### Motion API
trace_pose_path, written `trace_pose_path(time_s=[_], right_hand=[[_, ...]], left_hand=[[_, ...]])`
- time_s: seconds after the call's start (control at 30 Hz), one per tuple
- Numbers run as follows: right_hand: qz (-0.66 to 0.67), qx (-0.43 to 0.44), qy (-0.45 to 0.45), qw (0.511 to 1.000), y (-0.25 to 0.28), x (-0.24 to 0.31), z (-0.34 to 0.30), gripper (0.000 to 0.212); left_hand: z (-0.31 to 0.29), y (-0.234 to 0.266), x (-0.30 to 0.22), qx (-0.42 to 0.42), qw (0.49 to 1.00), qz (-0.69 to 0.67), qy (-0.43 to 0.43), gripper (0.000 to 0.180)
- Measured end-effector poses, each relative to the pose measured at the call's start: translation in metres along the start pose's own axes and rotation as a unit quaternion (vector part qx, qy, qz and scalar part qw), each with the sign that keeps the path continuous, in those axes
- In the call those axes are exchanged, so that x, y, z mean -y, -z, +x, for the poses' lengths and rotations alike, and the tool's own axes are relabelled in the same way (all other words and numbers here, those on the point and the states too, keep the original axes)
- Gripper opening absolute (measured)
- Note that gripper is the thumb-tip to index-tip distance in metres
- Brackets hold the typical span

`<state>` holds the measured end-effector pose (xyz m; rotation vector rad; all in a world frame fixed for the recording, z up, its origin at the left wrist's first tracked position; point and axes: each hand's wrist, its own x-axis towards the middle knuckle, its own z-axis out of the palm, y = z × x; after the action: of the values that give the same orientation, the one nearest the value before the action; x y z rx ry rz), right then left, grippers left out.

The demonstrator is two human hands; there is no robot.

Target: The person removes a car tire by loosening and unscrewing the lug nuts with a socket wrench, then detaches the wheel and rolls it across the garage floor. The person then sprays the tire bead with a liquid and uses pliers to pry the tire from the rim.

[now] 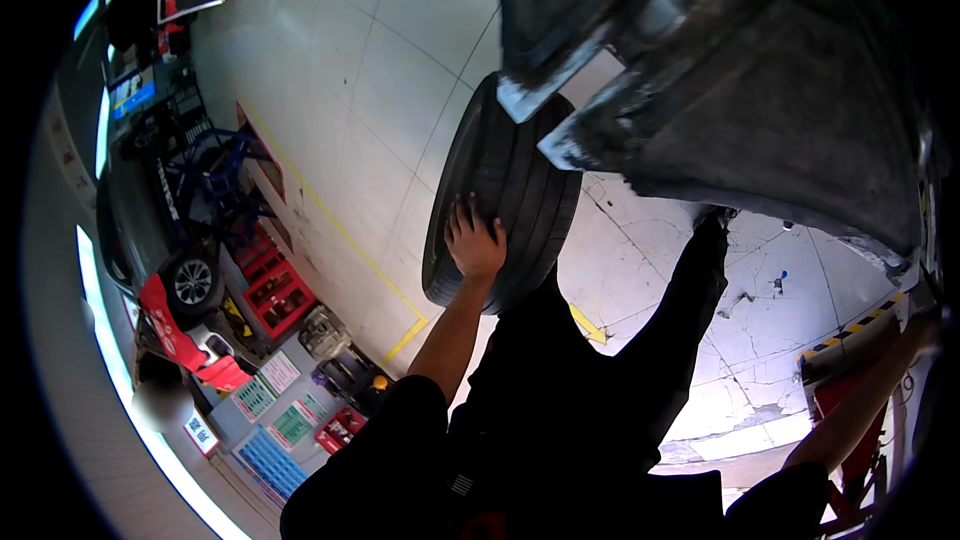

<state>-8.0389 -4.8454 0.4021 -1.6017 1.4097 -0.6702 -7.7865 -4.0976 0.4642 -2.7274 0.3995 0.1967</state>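
A black car tyre (540, 195) stands on its tread in front of my legs. My left hand (475, 245) lies flat on the tread's near left side, its fingers spread. Over the tyre's far right part hangs a dark, dirty vehicle panel (760, 120) with pale, worn corners, which hides some of the tyre. My right arm stretches out to the far right. There my right hand (925, 332) is dim at the picture's rim, close to the panel's edge and above red equipment (850, 410). Its fingers cannot be made out.
Yellow lines (345, 232) run across the pale tiled floor (330, 50). At the left stand a dark car (140, 200), a blue metal frame (215, 175) and red tool trays (280, 297). A black-and-yellow striped edge (850, 328) lies low on the right. Another person is at the lower left.
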Motion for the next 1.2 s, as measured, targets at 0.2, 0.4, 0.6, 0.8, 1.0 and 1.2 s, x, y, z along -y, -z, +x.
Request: trace_pose_path(time_s=[0.2, 0.4, 0.6, 0.8, 1.0, 1.2], right_hand=[[0.048, 0.012, -0.11, 0.993, 0.069, 0.068, -0.252, 0.069], [0.149, 0.139, -0.104, 0.973, -0.058, 0.172, -0.392, 0.068], [0.212, 0.325, -0.1, 0.916, -0.396, 0.269, -0.597, 0.046], [0.06, 0.427, 0.172, 0.886, -0.551, 0.276, -0.803, 0.021], [0.049, 0.627, 0.08, 0.774, -0.554, 0.243, -0.857, 0.064], [-0.138, 0.908, 0.259, 0.299, -0.525, 0.282, -0.874, 0.079]], left_hand=[[-0.019, -0.015, 0.144, -0.032, 0.982, -0.165, 0.083, 0.058], [-0.07, -0.052, 0.268, -0.073, 0.943, -0.296, 0.133, 0.054], [-0.168, -0.124, 0.375, -0.119, 0.845, -0.433, 0.292, 0.043], [-0.159, -0.118, 0.417, -0.009, 0.792, -0.388, 0.472, 0.039], [-0.229, -0.153, 0.441, -0.022, 0.766, -0.358, 0.533, 0.037], [-0.291, -0.167, 0.438, -0.041, 0.699, -0.433, 0.568, 0.035]])
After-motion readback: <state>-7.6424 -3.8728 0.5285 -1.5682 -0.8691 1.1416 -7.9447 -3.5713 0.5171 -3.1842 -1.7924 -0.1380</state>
